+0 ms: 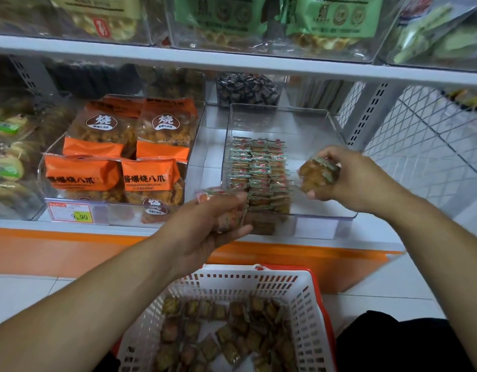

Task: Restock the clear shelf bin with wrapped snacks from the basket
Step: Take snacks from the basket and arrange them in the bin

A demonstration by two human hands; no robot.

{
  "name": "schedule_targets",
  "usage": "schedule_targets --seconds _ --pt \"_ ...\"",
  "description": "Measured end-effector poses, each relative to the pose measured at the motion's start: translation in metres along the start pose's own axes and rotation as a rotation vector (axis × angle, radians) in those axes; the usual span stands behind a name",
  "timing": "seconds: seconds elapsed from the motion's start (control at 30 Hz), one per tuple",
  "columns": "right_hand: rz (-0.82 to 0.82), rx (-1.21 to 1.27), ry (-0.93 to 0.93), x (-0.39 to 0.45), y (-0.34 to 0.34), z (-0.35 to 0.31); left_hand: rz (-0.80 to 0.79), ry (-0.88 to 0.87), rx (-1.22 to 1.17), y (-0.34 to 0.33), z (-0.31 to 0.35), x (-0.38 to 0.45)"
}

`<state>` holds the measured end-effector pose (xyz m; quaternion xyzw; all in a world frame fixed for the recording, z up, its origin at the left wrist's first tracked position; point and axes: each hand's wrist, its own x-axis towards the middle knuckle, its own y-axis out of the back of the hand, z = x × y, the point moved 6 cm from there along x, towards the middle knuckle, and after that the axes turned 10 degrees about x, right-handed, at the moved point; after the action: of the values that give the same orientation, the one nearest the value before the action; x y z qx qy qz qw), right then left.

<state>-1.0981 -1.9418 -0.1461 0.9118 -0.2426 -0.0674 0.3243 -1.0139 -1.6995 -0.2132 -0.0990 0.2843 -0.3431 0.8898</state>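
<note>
Both hands hover over the clear shelf bin, the left hand at seven o'clock and the right hand at three, each with fingers curled round wrapped snacks, apparently to extend the neat rows, while the basket below holds more.

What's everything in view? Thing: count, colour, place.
clear bin: one, transparent, lower shelf right
stacked snacks: many, green-red wrappers, bin's left side
basket: one, white, red rim, floor
loose snacks: many, brown, in basket
orange bags: four plus, bin to the left
price tag: one, yellow-red, shelf edge
dark candies: many, rear bin
green bags: several, upper shelf
left hand: holds snacks, bin front
right hand: holds snacks, over bin
</note>
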Motion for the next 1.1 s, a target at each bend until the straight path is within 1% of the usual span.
schedule_targets --seconds 0.03,0.13,0.27,0.4,0.57,0.6,0.7,0.73,0.83,0.93,1.1 --pt "-0.032 -0.055 -0.045 0.003 -0.003 0.007 -0.004 -0.006 0.016 -0.001 -0.001 0.0" --pt "-0.178 0.027 -0.18 0.008 -0.019 0.02 0.001 -0.003 0.044 -0.001 -0.004 0.004" --pt "-0.32 -0.065 -0.265 0.016 -0.032 0.024 -0.032 -0.009 0.087 -0.005 -0.004 0.008" --pt "-0.451 -0.167 -0.373 0.02 -0.041 0.027 -0.034 -0.014 0.11 -0.006 -0.004 0.008" --pt "-0.583 -0.097 -0.434 0.017 -0.054 0.028 -0.023 0.016 0.096 -0.005 -0.004 0.007" --pt "-0.585 -0.056 -0.451 0.016 -0.055 0.029 -0.021 0.021 0.094 -0.005 -0.004 0.006" --pt "-0.545 0.244 -0.57 0.013 -0.057 0.033 -0.022 0.027 0.092 -0.006 -0.002 0.005" --pt "-0.533 0.294 -0.589 0.013 -0.056 0.034 -0.023 0.026 0.09 -0.006 -0.002 0.004" --pt "-0.477 0.307 -0.61 0.015 -0.054 0.039 -0.012 0.02 0.094 -0.004 -0.002 0.006" --pt "-0.454 0.326 -0.609 0.017 -0.052 0.04 -0.017 0.015 0.102 -0.004 -0.004 0.007" --pt "-0.433 0.183 -0.554 0.02 -0.053 0.044 -0.013 0.022 0.122 -0.003 -0.007 0.008"
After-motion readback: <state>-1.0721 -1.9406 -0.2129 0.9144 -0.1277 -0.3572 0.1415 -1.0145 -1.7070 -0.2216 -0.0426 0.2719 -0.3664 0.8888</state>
